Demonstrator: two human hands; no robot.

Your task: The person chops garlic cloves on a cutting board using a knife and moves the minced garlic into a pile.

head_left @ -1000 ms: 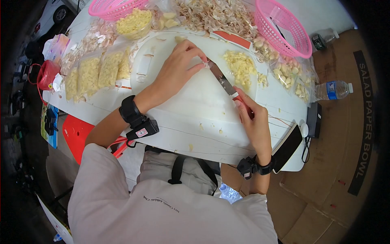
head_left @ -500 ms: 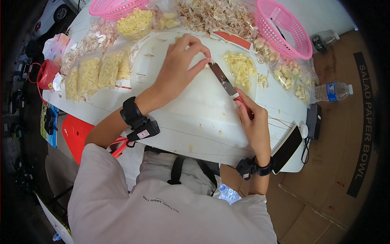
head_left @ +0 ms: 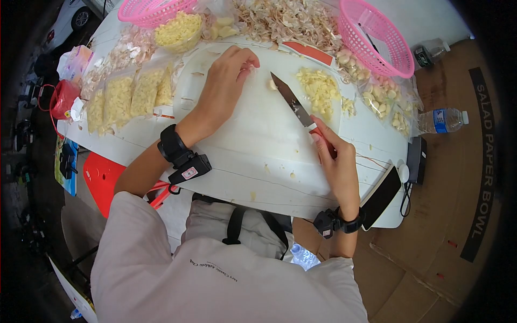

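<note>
Plainly, my right fingers point(head_left: 329, 134) grip a red-handled knife point(head_left: 312, 127), its dark blade point(head_left: 291, 101) flecked white; my left fingers' point(head_left: 243, 55) hold, I can't tell.

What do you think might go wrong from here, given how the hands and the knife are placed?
The left hand could be nicked if it reaches for the small garlic piece right beside the bare blade of the knife in the right hand.
That piece might also slip under the blade on the smooth board.
The phone, near the table's edge by the right wrist, could be knocked off.
</note>
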